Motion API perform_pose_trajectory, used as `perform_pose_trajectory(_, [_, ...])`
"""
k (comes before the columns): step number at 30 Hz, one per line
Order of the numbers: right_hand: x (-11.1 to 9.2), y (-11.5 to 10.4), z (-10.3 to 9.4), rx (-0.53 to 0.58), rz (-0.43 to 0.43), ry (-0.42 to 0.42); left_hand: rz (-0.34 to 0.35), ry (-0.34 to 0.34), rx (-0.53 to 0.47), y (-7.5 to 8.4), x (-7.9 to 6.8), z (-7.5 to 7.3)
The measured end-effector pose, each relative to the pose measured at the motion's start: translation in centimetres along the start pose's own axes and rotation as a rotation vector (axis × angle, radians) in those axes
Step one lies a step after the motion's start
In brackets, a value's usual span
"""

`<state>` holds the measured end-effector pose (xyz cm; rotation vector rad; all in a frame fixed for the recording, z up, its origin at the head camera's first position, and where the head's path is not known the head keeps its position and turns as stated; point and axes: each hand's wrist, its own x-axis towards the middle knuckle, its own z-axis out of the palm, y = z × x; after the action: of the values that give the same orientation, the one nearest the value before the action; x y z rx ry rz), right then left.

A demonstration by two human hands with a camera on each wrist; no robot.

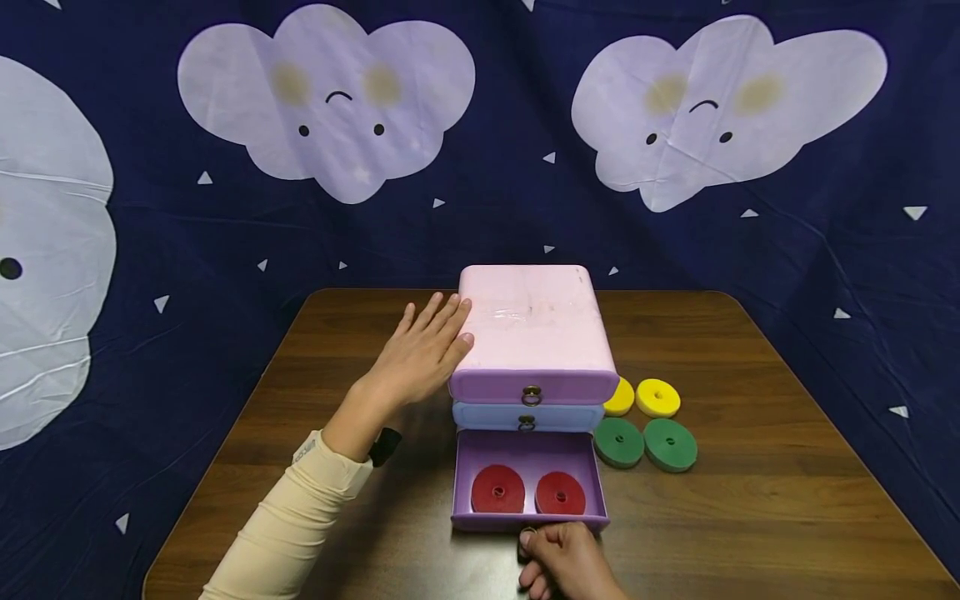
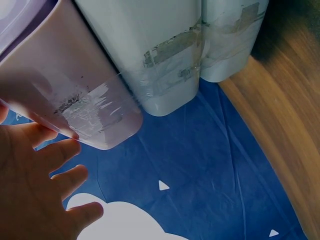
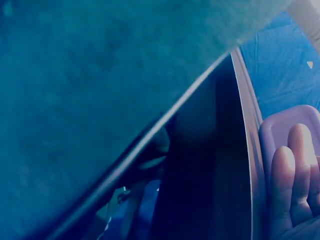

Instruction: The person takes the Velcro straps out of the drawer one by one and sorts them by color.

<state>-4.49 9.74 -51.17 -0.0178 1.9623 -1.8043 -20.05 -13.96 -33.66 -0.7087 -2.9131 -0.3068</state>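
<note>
A small three-drawer chest (image 1: 528, 321) with a pink top stands on the table. My left hand (image 1: 420, 354) rests against the top's left edge, fingers straight; in the left wrist view, its fingertips touch the pink side. The bottom purple drawer (image 1: 528, 446) is pulled out, with two red discs (image 1: 498, 490) lying inside. In front of it, my right hand (image 1: 568, 557) pinches the drawer's ring pull (image 1: 527, 532) between thumb and finger. Above, the purple top drawer (image 1: 487, 387) and blue middle drawer (image 1: 487, 416) are closed. The right wrist view shows only part of the right hand (image 3: 295, 185).
Right of the chest lie two yellow discs (image 1: 657, 398) and two green discs (image 1: 671, 445), one yellow partly hidden by the chest. Behind the brown wooden table (image 1: 360, 500) hangs a dark blue cloth (image 1: 517, 108) with clouds.
</note>
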Motion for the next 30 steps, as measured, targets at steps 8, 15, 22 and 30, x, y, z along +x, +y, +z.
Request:
perform_pose_trajectory(8, [-0.6, 0.4, 0.4, -0.011, 0.014, 0.029, 0.004, 0.0, 0.003, -0.1, 0.1, 0.1])
perform_pose_trajectory(15, [-0.9, 0.5, 0.6, -0.071, -0.019, 0.049, 0.004, 0.002, -0.001, 0.0, 0.1, 0.2])
perform_pose_trajectory(22, [-1.5, 0.5, 0.1, -0.157, -0.017, 0.092, 0.007, -0.006, -0.005, 0.0, 0.1, 0.3])
perform_pose_trajectory(30, [-2.9, -0.1, -1.5, -0.137, 0.035, 0.094, 0.006, -0.003, -0.001, -0.2, 0.1, 0.2])
